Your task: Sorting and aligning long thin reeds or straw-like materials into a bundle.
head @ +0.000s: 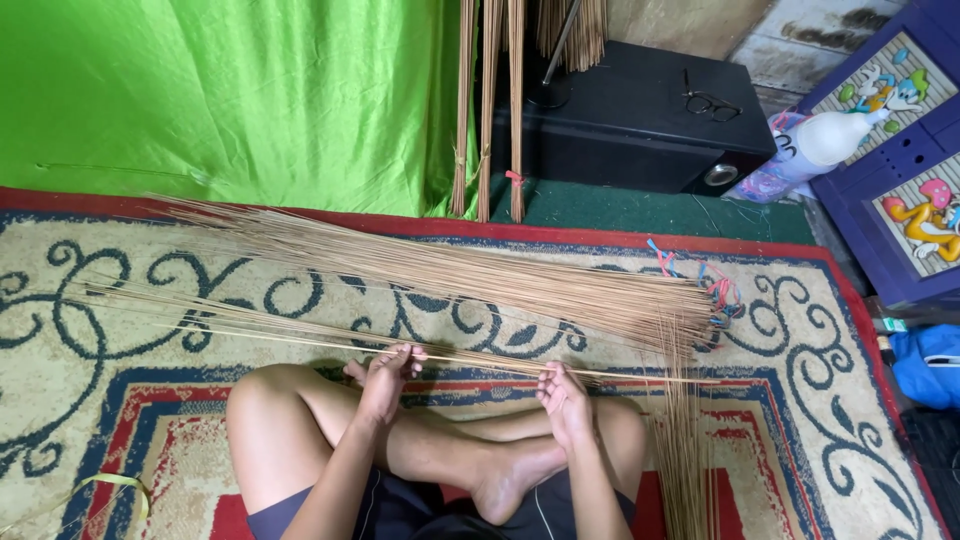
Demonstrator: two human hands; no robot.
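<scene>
I see my left hand (385, 372) pinching one thin stick (300, 338) with the fingers closed on it. My right hand (563, 398) holds the same stick farther along, with the fingers curled loosely around it, so the stick runs flat between both hands and pokes far out past the left one. I use the big patterned rug (120, 300) as my landmark. The stick lies just above the rug, right in front of my crossed legs (420, 445), which sit on the near part of the rug. A big pile of the same thin brown sticks (450, 275) lies spread across the middle of the rug, just beyond my hands. More sticks (685, 450) lie on the rug to the right of my right knee, pointing toward me. Some red and blue bands (715, 290) lie on the rug at the right end of the pile. Past the far edge of the rug hangs a bright green cloth (230, 100). Three tied bundles of sticks (488, 110) stand upright beside the cloth. A black box (640, 110) sits behind the rug with a pair of glasses (712, 104) on top. A white bottle (825, 140) lies off the far right corner of the rug, next to a purple cabinet (900, 180).
</scene>
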